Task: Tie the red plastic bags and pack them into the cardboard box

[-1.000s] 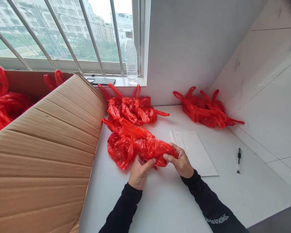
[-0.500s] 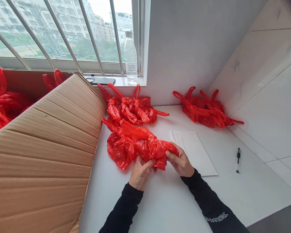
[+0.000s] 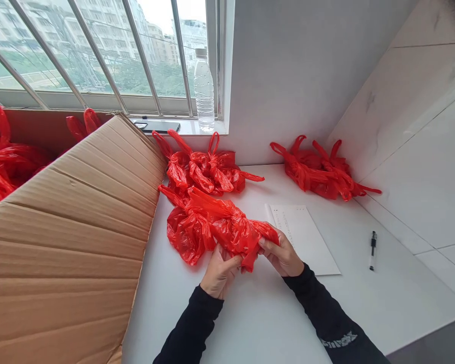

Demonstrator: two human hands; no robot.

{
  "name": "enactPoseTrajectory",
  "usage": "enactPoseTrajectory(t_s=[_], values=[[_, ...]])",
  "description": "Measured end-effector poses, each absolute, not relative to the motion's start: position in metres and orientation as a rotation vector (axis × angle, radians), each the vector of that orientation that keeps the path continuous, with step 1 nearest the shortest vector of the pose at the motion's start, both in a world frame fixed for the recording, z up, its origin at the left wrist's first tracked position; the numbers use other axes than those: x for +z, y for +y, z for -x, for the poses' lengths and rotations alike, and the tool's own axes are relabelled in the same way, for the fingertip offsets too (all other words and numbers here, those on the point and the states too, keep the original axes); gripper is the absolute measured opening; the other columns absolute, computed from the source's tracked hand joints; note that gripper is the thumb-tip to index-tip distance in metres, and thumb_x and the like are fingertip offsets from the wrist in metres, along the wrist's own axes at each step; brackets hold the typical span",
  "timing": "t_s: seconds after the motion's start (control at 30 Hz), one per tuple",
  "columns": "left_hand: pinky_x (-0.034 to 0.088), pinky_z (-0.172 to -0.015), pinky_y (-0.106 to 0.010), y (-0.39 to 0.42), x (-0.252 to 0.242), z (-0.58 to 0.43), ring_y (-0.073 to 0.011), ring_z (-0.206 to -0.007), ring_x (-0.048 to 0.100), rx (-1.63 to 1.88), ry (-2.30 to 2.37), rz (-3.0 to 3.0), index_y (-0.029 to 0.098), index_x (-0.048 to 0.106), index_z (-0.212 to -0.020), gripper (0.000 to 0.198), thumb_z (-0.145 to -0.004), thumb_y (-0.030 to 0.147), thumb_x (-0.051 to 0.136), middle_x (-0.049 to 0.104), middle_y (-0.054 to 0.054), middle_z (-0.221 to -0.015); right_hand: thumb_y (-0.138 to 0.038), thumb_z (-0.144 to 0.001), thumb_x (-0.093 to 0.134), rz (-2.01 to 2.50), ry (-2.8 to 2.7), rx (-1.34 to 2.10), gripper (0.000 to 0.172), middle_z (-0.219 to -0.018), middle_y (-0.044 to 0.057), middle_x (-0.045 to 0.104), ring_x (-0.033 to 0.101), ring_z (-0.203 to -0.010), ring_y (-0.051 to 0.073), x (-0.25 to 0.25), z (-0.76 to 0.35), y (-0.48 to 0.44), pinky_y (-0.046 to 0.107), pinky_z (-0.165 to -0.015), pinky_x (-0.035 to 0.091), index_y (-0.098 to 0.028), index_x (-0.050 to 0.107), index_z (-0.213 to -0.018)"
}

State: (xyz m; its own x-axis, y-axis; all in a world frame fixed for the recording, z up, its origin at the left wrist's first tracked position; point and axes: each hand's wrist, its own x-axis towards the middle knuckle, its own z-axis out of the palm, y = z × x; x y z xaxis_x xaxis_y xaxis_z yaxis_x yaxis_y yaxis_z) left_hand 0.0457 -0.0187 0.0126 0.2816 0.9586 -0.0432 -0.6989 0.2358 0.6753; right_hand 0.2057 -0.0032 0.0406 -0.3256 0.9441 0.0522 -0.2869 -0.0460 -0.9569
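A knotted red plastic bag [image 3: 235, 227] is held between both hands above the white table [image 3: 258, 323]. My left hand [image 3: 220, 270] grips its lower edge, thumb on top and fingers underneath. At its right end, my right hand [image 3: 282, 251] pinches the gathered plastic between thumb and fingers. What the bag contains is hidden. Against its left side lies another tied red bag [image 3: 189, 230]. Right behind them sits a cluster of tied red bags [image 3: 208, 169] with their loop handles sticking up.
A large cardboard box [image 3: 72, 242] with red bags [image 3: 15, 156] inside stands at the left. More red bags [image 3: 322, 169] lie against the wall. A notebook [image 3: 307, 240] and a pen [image 3: 372, 250] are to the right. The windowsill holds a water bottle [image 3: 205, 93] and a phone [image 3: 159, 125].
The lower part of the held bag has shifted and creased differently between my hands, its bottom corner hanging slightly lower. Both hands stay nearly in place, and the other things have not moved.
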Motion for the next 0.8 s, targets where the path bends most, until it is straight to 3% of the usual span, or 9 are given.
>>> enactPoseTrajectory(t_s=[0.13,0.2,0.33,0.4,0.53,0.8], values=[[0.05,-0.058,-0.03,-0.018,0.014,-0.046,-0.025,-0.079,0.068,1.274,0.576,-0.531,0.02,0.06,-0.112,0.056,-0.062,0.026,0.083,0.069,-0.01,-0.103,-0.034,-0.08,0.072,0.751,-1.262,1.634,0.031,-0.085,0.002,0.061,0.056,-0.072,0.015,0.042,-0.204,-0.003,0.03,-0.067,0.05,-0.02,0.057,-0.103],[0.052,-0.061,-0.03,-0.018,0.012,-0.047,-0.0233,-0.078,0.068,1.299,0.609,-0.536,0.019,0.061,-0.111,0.056,-0.061,0.026,0.084,0.069,-0.01,-0.101,-0.032,-0.08,0.073,0.737,-1.294,1.642,0.033,-0.087,0.002,0.062,0.057,-0.073,0.015,0.04,-0.204,-0.002,0.03,-0.069,0.05,-0.02,0.057,-0.106],[0.041,-0.04,-0.022,-0.017,0.006,-0.048,-0.0122,-0.049,0.057,1.238,0.626,-0.617,0.017,0.06,-0.109,0.054,-0.063,0.031,0.084,0.068,-0.005,-0.079,-0.028,-0.079,0.074,0.763,-1.35,1.603,0.03,-0.081,-0.001,0.059,0.052,-0.066,0.011,0.034,-0.205,0.001,0.024,-0.062,0.047,-0.019,0.058,-0.103],[0.037,-0.035,-0.021,-0.016,0.004,-0.049,-0.0099,-0.044,0.052,1.228,0.628,-0.644,0.017,0.056,-0.114,0.06,-0.064,0.036,0.084,0.067,-0.004,-0.08,-0.028,-0.079,0.074,0.798,-1.369,1.559,0.028,-0.077,-0.002,0.057,0.048,-0.062,0.009,0.032,-0.206,0.002,0.022,-0.058,0.043,-0.019,0.058,-0.1],[0.045,-0.04,-0.024,-0.015,0.006,-0.049,-0.0116,-0.047,0.057,1.249,0.635,-0.635,0.018,0.048,-0.123,0.066,-0.069,0.041,0.08,0.067,-0.003,-0.082,-0.03,-0.08,0.073,0.816,-1.358,1.516,0.026,-0.076,-0.002,0.057,0.051,-0.063,0.011,0.033,-0.208,0.002,0.024,-0.06,0.043,-0.019,0.057,-0.097],[0.049,-0.043,-0.025,-0.017,0.01,-0.046,-0.0124,-0.049,0.059,1.18,0.622,-0.674,0.024,0.039,-0.134,0.068,-0.076,0.032,0.074,0.066,-0.001,-0.081,-0.039,-0.089,0.061,0.97,-1.407,1.392,0.021,-0.073,-0.001,0.058,0.055,-0.061,0.014,0.039,-0.199,-0.004,0.029,-0.061,0.046,-0.021,0.053,-0.097]])
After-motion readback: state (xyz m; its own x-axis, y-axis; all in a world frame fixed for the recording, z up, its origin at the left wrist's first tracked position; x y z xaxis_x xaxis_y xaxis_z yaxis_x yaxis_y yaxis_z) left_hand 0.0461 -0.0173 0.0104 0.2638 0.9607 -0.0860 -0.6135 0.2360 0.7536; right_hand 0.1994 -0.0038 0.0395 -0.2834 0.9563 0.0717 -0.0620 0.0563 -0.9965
